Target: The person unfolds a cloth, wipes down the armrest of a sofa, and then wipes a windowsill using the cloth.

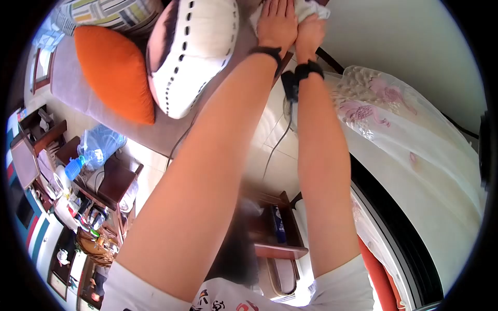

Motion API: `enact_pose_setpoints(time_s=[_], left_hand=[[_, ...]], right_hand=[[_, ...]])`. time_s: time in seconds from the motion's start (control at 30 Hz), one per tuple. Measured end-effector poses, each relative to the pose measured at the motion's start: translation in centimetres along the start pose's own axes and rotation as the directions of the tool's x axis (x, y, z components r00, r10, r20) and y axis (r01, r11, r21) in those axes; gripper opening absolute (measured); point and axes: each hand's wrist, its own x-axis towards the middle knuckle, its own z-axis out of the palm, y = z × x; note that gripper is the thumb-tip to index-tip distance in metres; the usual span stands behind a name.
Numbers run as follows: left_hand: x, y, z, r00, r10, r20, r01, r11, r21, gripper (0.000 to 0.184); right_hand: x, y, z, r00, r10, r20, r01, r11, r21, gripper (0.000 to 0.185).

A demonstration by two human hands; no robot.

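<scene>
Both arms stretch up to the top edge of the view, where a white cloth (315, 9) lies bunched on the end of the sofa (218, 72). My left hand (278, 26) rests on the cloth with its fingers stretched out; the fingertips are partly cut off by the frame. Right beside it, my right hand (310, 36) has its fingers curled on the cloth. Each wrist has a black band, and a small black device (290, 86) with a cable hangs by the right one.
An orange cushion (114, 75), a white cushion (199, 52) and a patterned cushion (116, 15) lie on the sofa. Sheer embroidered fabric (381, 101) hangs at the right by the wall. A large water bottle (101, 147) and a cluttered table stand at the left. A cable (280, 140) trails down to the floor.
</scene>
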Motion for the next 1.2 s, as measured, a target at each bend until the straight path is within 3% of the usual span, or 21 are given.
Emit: enact_pose_setpoints(time_s=[0.1,0.2,0.37,0.57,0.63,0.7,0.83,0.93,1.13,1.2], left_hand=[[-4.3,-0.2,-4.7,0.979,-0.009,0.203,0.024,0.997,-0.073,0.052],[-8.7,-0.8,-8.7,0.970,-0.014,0.243,0.027,0.998,-0.048,0.052],[-15.6,-2.5,-17.4,0.927,0.050,0.371,-0.015,0.995,-0.096,0.052],[-24.8,-4.2,-26.1,0.860,0.019,0.510,0.005,0.999,-0.045,0.057],[-27.5,-4.0,-28.2,0.819,-0.010,0.573,0.026,0.999,-0.020,0.058],[-28.6,-3.6,-29.1,0.768,-0.031,0.640,0.038,0.999,0.003,0.059],[-27.3,-3.8,-27.2,0.810,0.043,0.585,-0.006,0.998,-0.065,0.058],[-22.9,-2.9,-24.4,0.838,0.009,0.545,0.051,0.994,-0.094,0.058],[-16.0,-1.7,-17.4,0.936,-0.003,0.352,0.031,0.997,-0.076,0.058],[-13.8,-1.5,-15.1,0.928,-0.005,0.372,0.037,0.996,-0.081,0.058]], right_hand=[[-5.1,2.0,0.4,0.999,0.040,-0.013,-0.041,0.997,-0.070,0.049],[-11.5,2.3,-0.8,0.996,0.086,0.028,-0.082,0.990,-0.111,0.047],[-22.8,3.5,-2.0,0.985,0.139,0.099,-0.136,0.990,-0.038,0.038],[-36.0,6.5,-1.9,0.992,0.105,0.075,-0.110,0.991,0.071,0.043],[-39.5,8.1,-2.2,0.951,0.204,0.232,-0.245,0.955,0.165,0.047],[-41.8,11.1,-1.3,0.933,0.219,0.285,-0.268,0.952,0.146,0.045],[-39.2,10.5,-0.9,0.943,0.221,0.249,-0.271,0.943,0.191,0.043],[-33.1,7.2,-1.9,0.957,0.183,0.226,-0.223,0.960,0.169,0.042],[-22.2,4.9,-1.2,0.996,-0.029,0.089,0.020,0.995,0.102,0.041],[-19.0,4.1,-0.7,0.995,0.006,0.096,-0.011,0.999,0.046,0.042]])
